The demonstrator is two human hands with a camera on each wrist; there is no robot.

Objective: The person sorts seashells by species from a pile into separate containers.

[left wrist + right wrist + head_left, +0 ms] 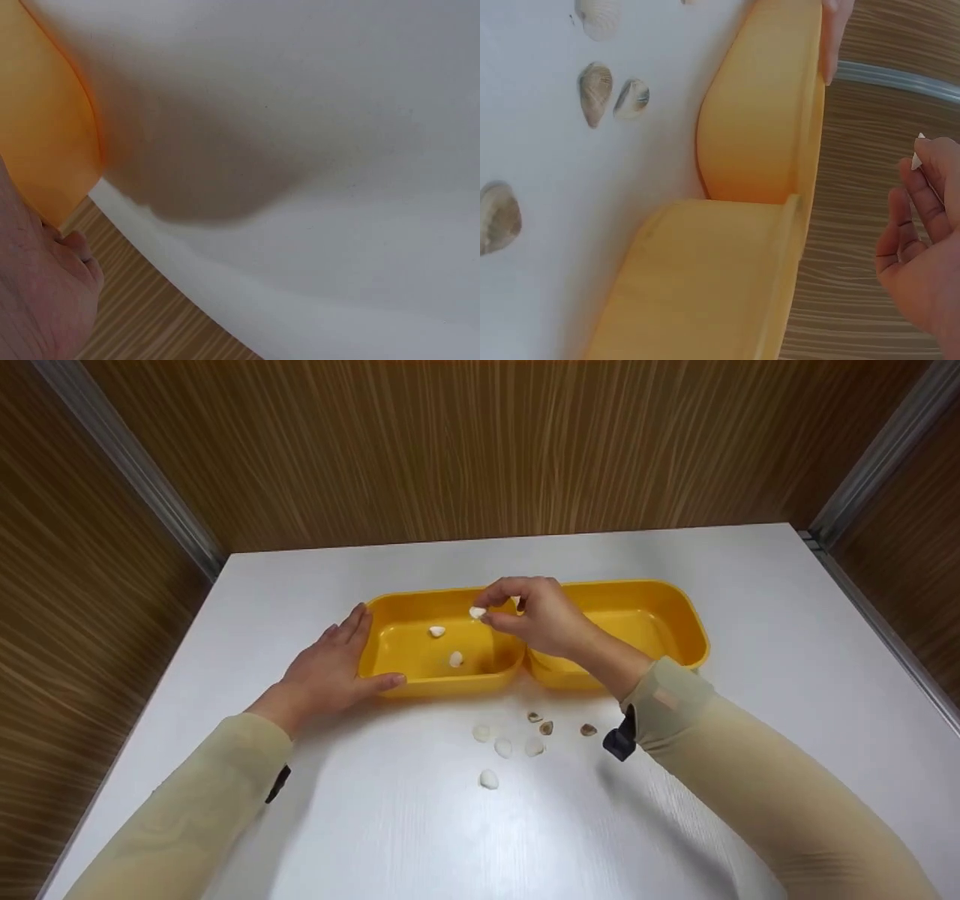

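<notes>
Between thumb and forefinger my right hand (pixel 541 615) pinches a white seashell (pixel 478 613) above the left yellow bin (pixel 450 686). The right wrist view also shows this hand (pixel 930 240) with the tip of the shell (pixel 918 159) at its fingertips. Inside that bin lie two white shells, one toward the back (pixel 436 631) and one nearer the front (pixel 456 659). My left hand (pixel 330 671) rests on the bin's left end, thumb along the front rim and fingers spread straight at the side. In the left wrist view only part of this hand (pixel 45 277) shows, against the bin wall (pixel 49 112).
A second yellow bin (pixel 694 634) stands right beside the first, partly behind my right arm. In front, on the white table (pixel 375 810), lie several white shells (pixel 489 779) and three brownish ones (pixel 589 730). A wood-grain panel (pixel 487 450) rises behind the table.
</notes>
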